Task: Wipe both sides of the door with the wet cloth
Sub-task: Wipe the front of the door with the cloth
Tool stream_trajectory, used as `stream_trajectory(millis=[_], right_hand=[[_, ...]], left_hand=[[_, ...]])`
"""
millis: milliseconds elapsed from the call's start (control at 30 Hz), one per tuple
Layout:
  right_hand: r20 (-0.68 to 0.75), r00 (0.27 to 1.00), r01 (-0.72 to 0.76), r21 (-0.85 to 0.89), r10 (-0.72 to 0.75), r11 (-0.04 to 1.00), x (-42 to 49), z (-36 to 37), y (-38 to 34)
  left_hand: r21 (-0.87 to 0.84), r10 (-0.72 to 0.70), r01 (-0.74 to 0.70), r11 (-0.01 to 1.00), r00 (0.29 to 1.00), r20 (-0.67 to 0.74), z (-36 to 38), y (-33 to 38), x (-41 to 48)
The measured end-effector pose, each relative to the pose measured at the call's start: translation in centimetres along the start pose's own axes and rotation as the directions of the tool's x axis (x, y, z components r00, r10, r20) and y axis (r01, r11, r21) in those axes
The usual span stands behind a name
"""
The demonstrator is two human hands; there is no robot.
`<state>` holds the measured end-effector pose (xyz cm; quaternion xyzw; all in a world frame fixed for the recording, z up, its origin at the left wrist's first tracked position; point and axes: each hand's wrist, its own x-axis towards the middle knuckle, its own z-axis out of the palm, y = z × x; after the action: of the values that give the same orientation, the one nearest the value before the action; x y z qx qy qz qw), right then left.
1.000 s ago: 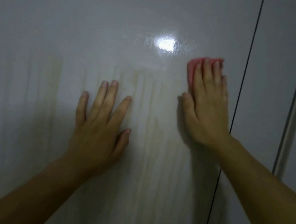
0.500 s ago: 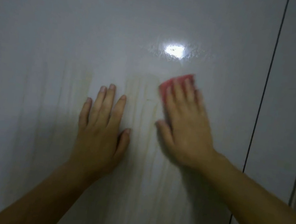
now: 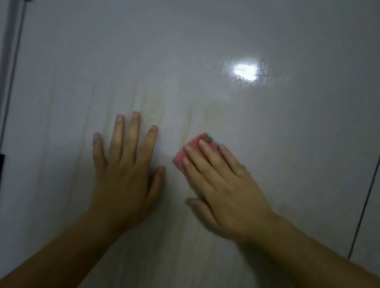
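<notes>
Plainly, the right hand (image 3: 223, 194) only presses the folded pink cloth (image 3: 189, 152) flat-fingered against the glossy white door (image 3: 222, 39), beside the splayed, empty left hand (image 3: 127, 172), so it could slip out.

Two bare hands and forearms
The left hand (image 3: 125, 183) and right hand (image 3: 225, 197) have short, pale nails; the left forearm (image 3: 60, 255) and right forearm (image 3: 323, 277) are uncovered.
</notes>
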<state>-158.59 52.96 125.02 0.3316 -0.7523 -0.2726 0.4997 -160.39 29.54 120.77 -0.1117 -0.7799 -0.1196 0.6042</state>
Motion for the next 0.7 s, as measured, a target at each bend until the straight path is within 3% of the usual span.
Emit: stream_trajectory(millis=[67,133,233,300,367,433,500,600,633,700], right_hand=[[-0.002,0.999,0.037,-0.031,-0.037,0.999,1.2,-0.5,1.6],[-0.032,0.989,-0.143,-0.013,0.142,0.990,4.0,-1.9,4.0],[-0.103,0.894,-0.430,0.066,0.435,0.900,7.5,-3.4,4.6],[-0.115,0.940,-0.317,0.042,0.320,0.947,7.7,-2.2,1.6],[-0.052,0.997,-0.056,0.009,0.056,0.998,6.2,-0.5,-1.6],[-0.015,0.995,0.093,-0.024,-0.094,0.995,5.9,-0.3,-1.6],[-0.034,0.999,0.018,-0.044,-0.020,0.999,8.2,-1.3,0.5],[-0.099,0.948,-0.300,0.037,0.302,0.953,12.5,-3.2,2.2],[-0.122,0.931,-0.338,0.060,0.343,0.939,13.3,-3.2,1.2],[-0.104,0.973,-0.206,0.029,0.208,0.978,13.2,-1.8,-2.3]], left_hand=[[0.036,-0.093,0.092,0.995,0.995,0.033,-0.4,-1.5,-0.2],[0.034,-0.110,0.108,0.994,0.992,0.058,-0.6,-2.6,-0.1],[-0.006,-0.069,0.070,0.998,0.996,0.049,-0.7,-3.0,-0.1],[-0.033,-0.063,0.064,0.997,0.998,0.017,-0.8,-3.3,-0.3],[-0.071,-0.047,0.045,0.996,0.999,-0.021,-1.0,-4.1,-0.7],[-0.092,-0.021,0.016,0.996,0.998,-0.051,-1.3,-5.5,-1.3],[-0.078,-0.076,0.072,0.994,0.996,-0.050,-1.5,-7.0,-2.0],[-0.047,-0.198,0.197,0.979,0.980,-0.003,-1.5,-8.6,-2.5],[-0.051,-0.199,0.199,0.979,0.980,0.007,-1.4,-8.9,-2.6],[-0.069,-0.169,0.169,0.983,0.986,0.014,-1.4,-9.4,-2.8]])
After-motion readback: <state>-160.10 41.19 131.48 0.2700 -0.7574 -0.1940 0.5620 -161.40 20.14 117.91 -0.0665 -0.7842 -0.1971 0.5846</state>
